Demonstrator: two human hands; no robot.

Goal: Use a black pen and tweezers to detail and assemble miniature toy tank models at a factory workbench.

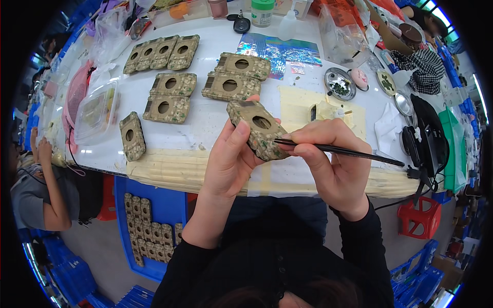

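Observation:
My left hand (pixel 229 149) grips a camouflage-patterned toy tank hull (pixel 257 131) with a round hole in its top, tilted above the table's near edge. Between the thumb and fingers of my right hand (pixel 336 159) is a slim pair of black tweezers (pixel 354 152). Their tips meet the hull's near right part, among green patches. Whether the tips pinch anything is too small to tell. More such hulls stand on the table: a row (pixel 163 51) at far left, a pair (pixel 169 97) below it, a pair (pixel 233 77) at centre and a single one (pixel 132 136) at left.
Right of centre, a round metal dish (pixel 351 96) holds dark green bits. Beyond lie a shiny blue foil sheet (pixel 257 46), a white pump bottle (pixel 289 23) and a green-lidded jar (pixel 262 15). A blue tray (pixel 154 192) of several hulls sits below the table. Another person's arm (pixel 51 179) is at left.

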